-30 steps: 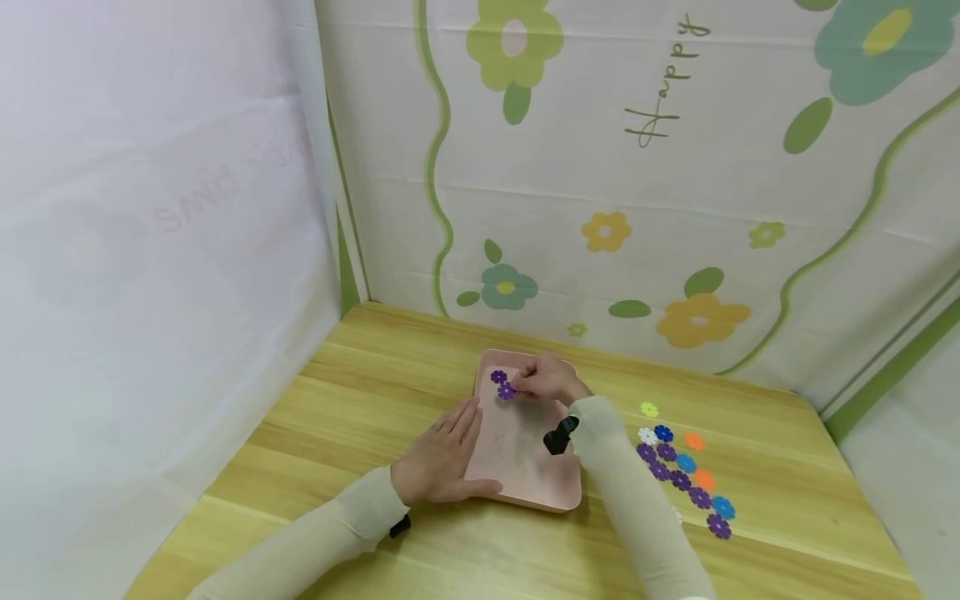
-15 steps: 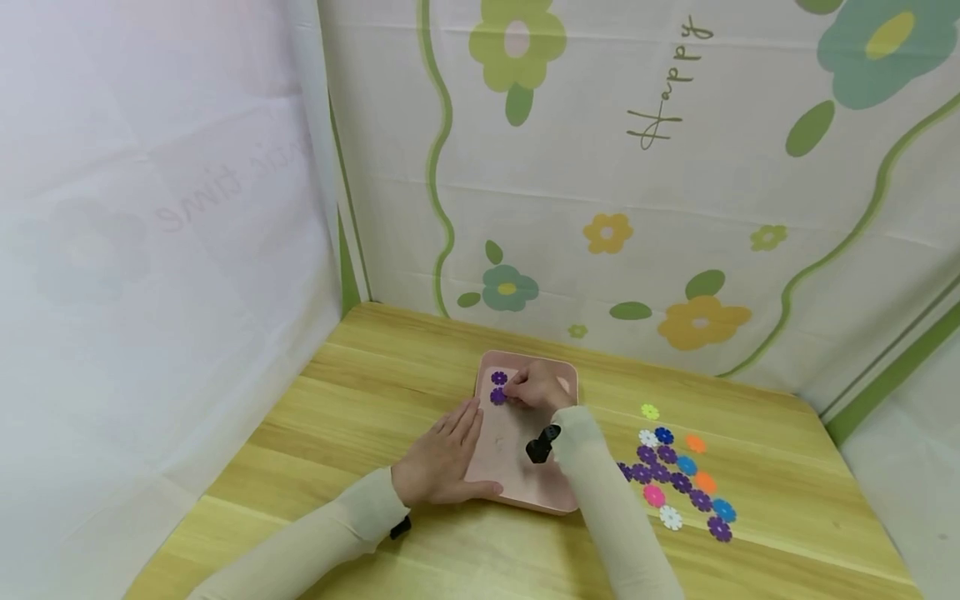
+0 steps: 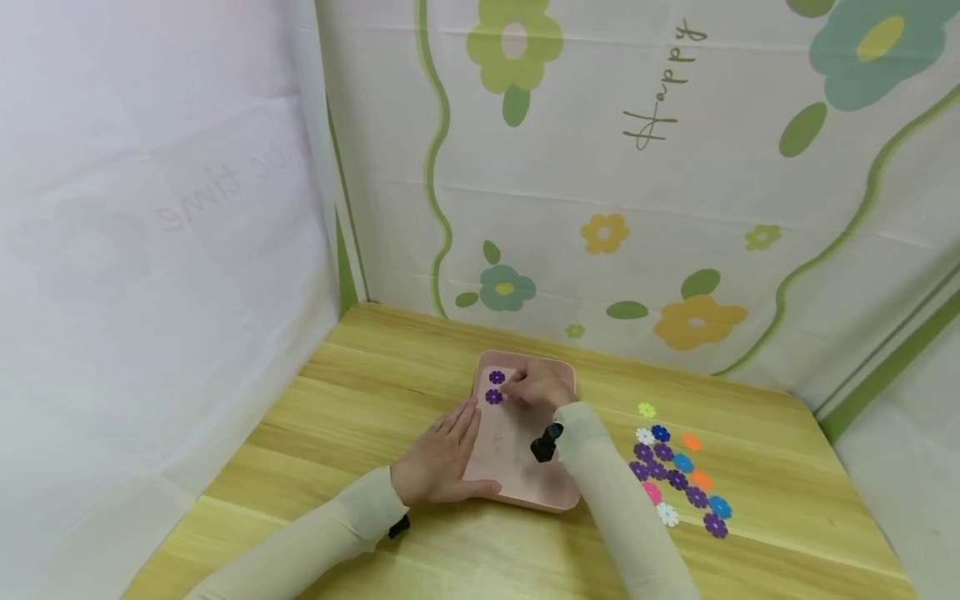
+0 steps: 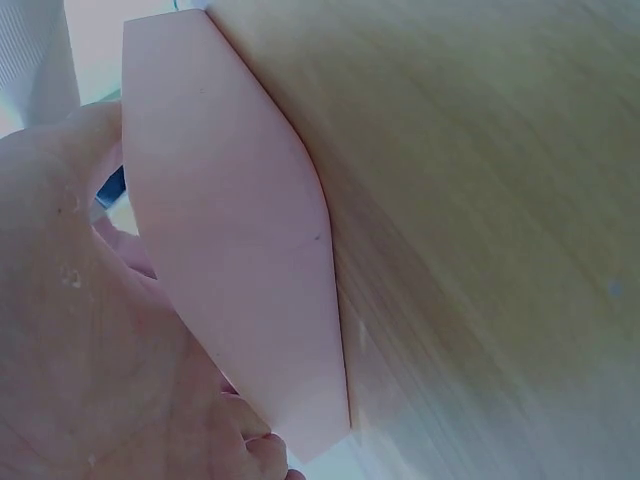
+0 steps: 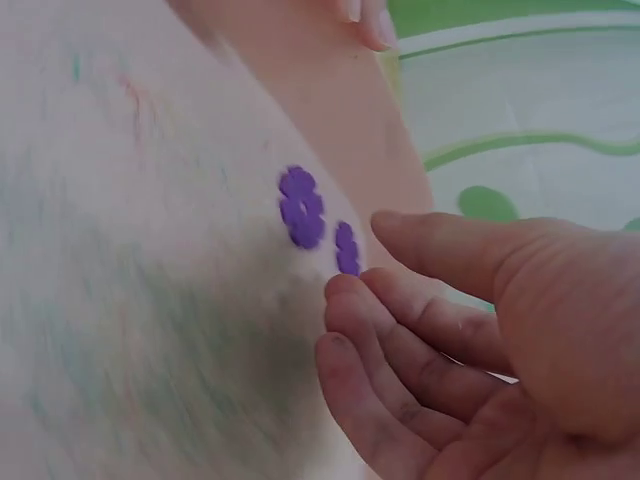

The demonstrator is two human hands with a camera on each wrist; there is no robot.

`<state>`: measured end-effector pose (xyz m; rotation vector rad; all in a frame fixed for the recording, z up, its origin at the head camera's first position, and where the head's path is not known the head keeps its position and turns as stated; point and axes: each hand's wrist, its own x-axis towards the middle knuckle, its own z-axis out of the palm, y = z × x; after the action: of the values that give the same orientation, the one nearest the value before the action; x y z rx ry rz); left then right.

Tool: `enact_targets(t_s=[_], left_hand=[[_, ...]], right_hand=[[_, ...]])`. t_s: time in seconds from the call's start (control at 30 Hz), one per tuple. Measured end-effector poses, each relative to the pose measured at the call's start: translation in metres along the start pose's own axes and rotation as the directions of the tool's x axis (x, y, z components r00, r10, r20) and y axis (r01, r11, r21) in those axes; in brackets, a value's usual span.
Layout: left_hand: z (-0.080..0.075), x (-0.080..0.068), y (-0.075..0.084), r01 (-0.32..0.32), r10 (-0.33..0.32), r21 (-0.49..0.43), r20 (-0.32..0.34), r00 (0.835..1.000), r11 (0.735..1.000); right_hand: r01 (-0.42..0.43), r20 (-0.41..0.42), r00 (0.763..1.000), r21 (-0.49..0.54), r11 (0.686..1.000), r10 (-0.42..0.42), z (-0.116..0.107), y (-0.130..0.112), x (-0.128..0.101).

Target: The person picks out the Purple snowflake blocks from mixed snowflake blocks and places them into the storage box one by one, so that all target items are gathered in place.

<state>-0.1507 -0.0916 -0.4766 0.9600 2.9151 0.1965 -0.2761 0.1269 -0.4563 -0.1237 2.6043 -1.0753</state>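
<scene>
1. Resting flat on the pink tray's left edge, the left hand is lying with fingers straight.
2. The right hand is hovering released over the tray's far end, just beside two purple flowers.
3. The right wrist view is showing those relaxed fingers holding nothing.
4. Only the head view is showing more colored flowers lying on the table, right of the tray.

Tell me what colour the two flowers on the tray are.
Purple flowers on the pink tray, clearest in the right wrist view.

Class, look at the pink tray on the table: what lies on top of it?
Two purple flowers lie at the far left corner of the pink tray. The right hand and sleeve cover part of the surface, hiding whatever is beneath.
</scene>
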Motion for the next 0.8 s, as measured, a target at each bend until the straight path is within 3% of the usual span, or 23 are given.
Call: enact_targets(t_s=[0.2, 0.4, 0.6, 0.8], left_hand=[[-0.002, 0.0, 0.001, 0.005, -0.005, 0.0, 0.015, 1.0, 1.0], [-0.002, 0.0, 0.001, 0.007, -0.007, -0.013, 0.022, 1.0, 1.0], [-0.002, -0.001, 0.0, -0.01, 0.011, -0.012, 0.011, 1.0, 1.0], [-0.003, 0.0, 0.001, -0.009, 0.009, -0.019, 0.011, 1.0, 1.0]], right_hand=[[0.088, 0.02, 0.996, -0.127, 0.988, -0.086, -0.033, -0.002, -0.023], [0.209, 0.059, 0.978, -0.215, 0.954, -0.201, -0.07, 0.009, -0.053], [0.278, 0.104, 0.96, -0.276, 0.92, -0.259, -0.097, 0.03, -0.088], [0.326, 0.168, 0.944, -0.364, 0.872, -0.283, -0.11, 0.058, -0.118]])
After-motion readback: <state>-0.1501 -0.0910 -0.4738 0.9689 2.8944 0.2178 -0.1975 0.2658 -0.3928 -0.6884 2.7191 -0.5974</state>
